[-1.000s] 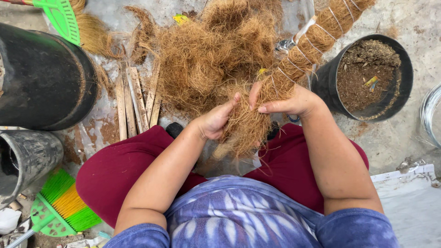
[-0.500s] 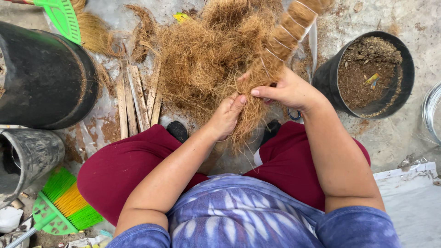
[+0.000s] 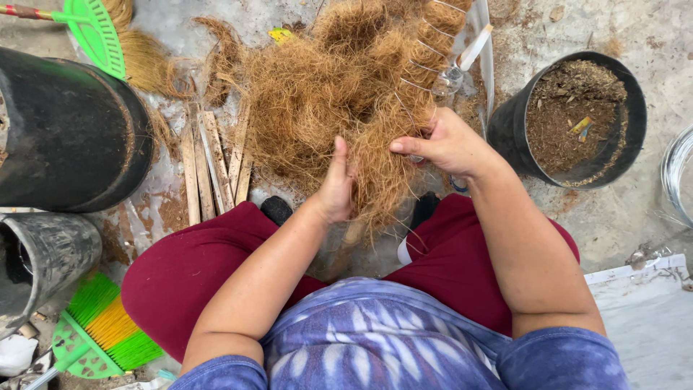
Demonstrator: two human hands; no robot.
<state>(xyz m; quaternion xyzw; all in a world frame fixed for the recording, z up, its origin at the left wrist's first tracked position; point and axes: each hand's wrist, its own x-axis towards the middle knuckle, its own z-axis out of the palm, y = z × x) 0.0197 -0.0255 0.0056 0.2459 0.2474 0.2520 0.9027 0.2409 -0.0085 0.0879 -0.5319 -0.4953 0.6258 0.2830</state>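
The left hand point(image 3: 336, 184) has its grip pressed together around a hanging tuft of brown coconut fibre point(image 3: 375, 180), thumb up, fingers wrapped from the side. The right hand point(image 3: 446, 144) pinches the upper part of the same tuft between thumb and fingertips, where thin wire strands cross it. The tuft hangs just above the person's knees, between the dark red trouser legs, and runs up into the big fibre heap point(image 3: 332, 79) on the floor right in front.

As for how far along things are, I judge it as mid-way: a fibre-wrapped pole point(image 3: 440, 29) bound with wire loops slants up from the right hand toward the top edge, so part of the wrapping looks done, while a large loose heap is still unused.

Nearer to the person's left, a green and yellow hand broom point(image 3: 101, 332) lies on the floor beside a grey pot point(image 3: 50, 253). Further out, flat wooden slats point(image 3: 213, 162) lie next to the heap, a large black tub point(image 3: 72, 130) sits to the left, and another green broom point(image 3: 94, 32) lies at the far corner.

To the right, a black bucket point(image 3: 570, 115) holds brown crumbly material with a small yellow and red wrapper point(image 3: 581, 125) on top. A small yellow scrap point(image 3: 280, 34) lies beyond the heap. I can read no label on either.
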